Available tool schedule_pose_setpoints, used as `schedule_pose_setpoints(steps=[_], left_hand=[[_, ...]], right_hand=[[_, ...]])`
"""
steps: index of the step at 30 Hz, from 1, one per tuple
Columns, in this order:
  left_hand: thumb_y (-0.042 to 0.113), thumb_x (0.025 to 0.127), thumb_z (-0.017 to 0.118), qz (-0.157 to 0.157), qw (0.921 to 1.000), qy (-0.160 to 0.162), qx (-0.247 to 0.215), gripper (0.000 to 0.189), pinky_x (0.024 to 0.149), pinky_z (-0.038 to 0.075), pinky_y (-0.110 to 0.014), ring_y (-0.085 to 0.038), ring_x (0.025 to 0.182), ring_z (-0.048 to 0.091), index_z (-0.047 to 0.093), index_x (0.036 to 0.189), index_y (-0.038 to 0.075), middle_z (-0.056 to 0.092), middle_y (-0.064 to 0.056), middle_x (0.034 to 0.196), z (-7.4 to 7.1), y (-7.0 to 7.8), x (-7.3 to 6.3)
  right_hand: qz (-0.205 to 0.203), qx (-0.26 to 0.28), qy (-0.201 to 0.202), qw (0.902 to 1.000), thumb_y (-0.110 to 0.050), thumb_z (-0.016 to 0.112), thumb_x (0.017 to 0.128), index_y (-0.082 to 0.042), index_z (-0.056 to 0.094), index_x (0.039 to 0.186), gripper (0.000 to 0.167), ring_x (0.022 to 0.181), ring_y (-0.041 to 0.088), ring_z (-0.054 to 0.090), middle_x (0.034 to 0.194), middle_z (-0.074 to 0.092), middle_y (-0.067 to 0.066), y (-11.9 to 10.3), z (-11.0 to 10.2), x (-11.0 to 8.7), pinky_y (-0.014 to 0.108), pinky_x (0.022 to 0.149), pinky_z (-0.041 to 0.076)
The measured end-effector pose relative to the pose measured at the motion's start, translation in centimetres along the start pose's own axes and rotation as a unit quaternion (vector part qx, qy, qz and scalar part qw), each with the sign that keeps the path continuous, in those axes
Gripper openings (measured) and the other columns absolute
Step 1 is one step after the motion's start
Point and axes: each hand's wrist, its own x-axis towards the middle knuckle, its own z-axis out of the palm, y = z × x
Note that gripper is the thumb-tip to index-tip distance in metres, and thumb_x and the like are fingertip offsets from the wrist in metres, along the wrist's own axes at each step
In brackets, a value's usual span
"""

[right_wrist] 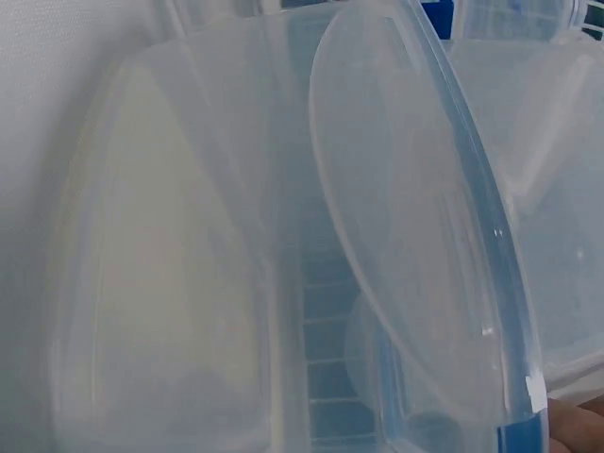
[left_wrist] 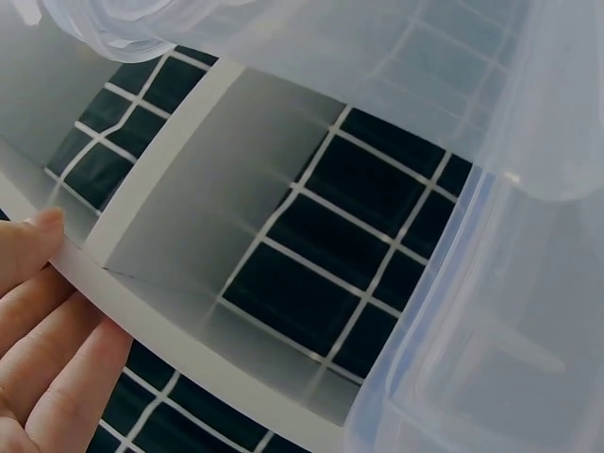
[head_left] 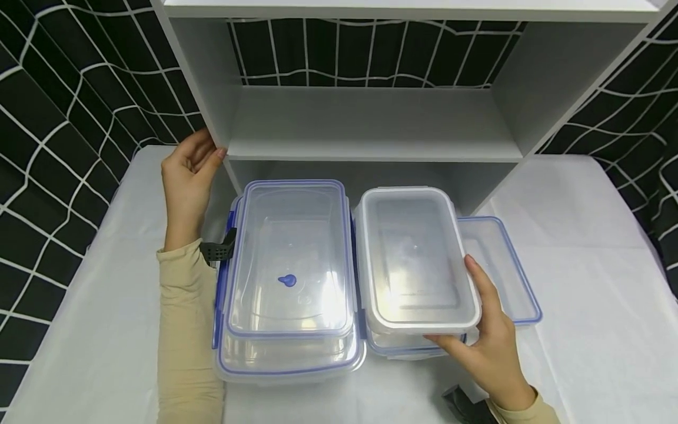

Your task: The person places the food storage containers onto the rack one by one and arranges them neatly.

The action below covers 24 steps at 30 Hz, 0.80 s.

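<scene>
Backdrop, black with a white grid [head_left: 63,188], at far left. Next we list a left hand [head_left: 185,188] in a beige sleeve [head_left: 185,330], thumb and fingers pinching the left side panel of a white open-fronted shelf unit [head_left: 371,126]. Before the unit's lower compartment, left of centre, we record a stack of clear rectangular plastic boxes with blue rims [head_left: 291,300], a small blue valve [head_left: 288,281] on its top lid. Just right of the stack we enter a clear rectangular plastic container with a white rim [head_left: 415,253], its near right corner gripped by a right hand [head_left: 492,347], thumb at the front. Farther right we note a flat clear blue-edged lid [head_left: 505,271], partly hidden behind the container; whether the two touch, we cannot tell. Beneath: a white-covered table [head_left: 598,235].
</scene>
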Motion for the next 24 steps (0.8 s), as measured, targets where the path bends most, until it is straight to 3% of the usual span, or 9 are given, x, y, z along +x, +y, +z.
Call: schedule_pose_setpoints(steps=[9,20,24], left_hand=[[-0.009,0.086,0.061,0.003,0.9999,0.005,-0.011,0.035,0.092,0.049,-0.027,-0.024,0.109,0.061,0.056,0.121,-0.012,0.059,-0.026,0.12,-0.09,-0.25,-0.01],[-0.009,0.086,0.061,0.002,0.9999,0.003,-0.013,0.035,0.091,0.049,-0.027,-0.024,0.11,0.061,0.056,0.121,-0.013,0.058,-0.027,0.12,-0.08,-0.24,0.02],[-0.009,0.086,0.061,0.002,0.9999,0.002,-0.011,0.035,0.091,0.05,-0.027,-0.023,0.109,0.061,0.056,0.121,-0.012,0.059,-0.026,0.12,-0.03,-0.22,0.06]], right_hand=[[0.038,-0.037,-0.007,0.9985,-0.051,0.08,0.065,0.004,0.029,0.143,0.109,0.108,0.001,0.051,0.133,0.048,-0.008,-0.47,0.23,0.01,0.01,0.085,0.041],[-0.001,-0.044,0.035,0.9984,-0.056,0.074,0.067,0.012,0.035,0.136,0.104,0.104,-0.001,0.054,0.129,0.052,-0.011,-0.01,0.54,-0.05,0.009,0.082,0.043],[-0.007,-0.008,0.044,0.999,-0.051,0.077,0.068,0.015,0.034,0.135,0.103,0.104,0.004,0.056,0.131,0.053,-0.003,-0.13,0.67,-0.03,0.01,0.082,0.044]])
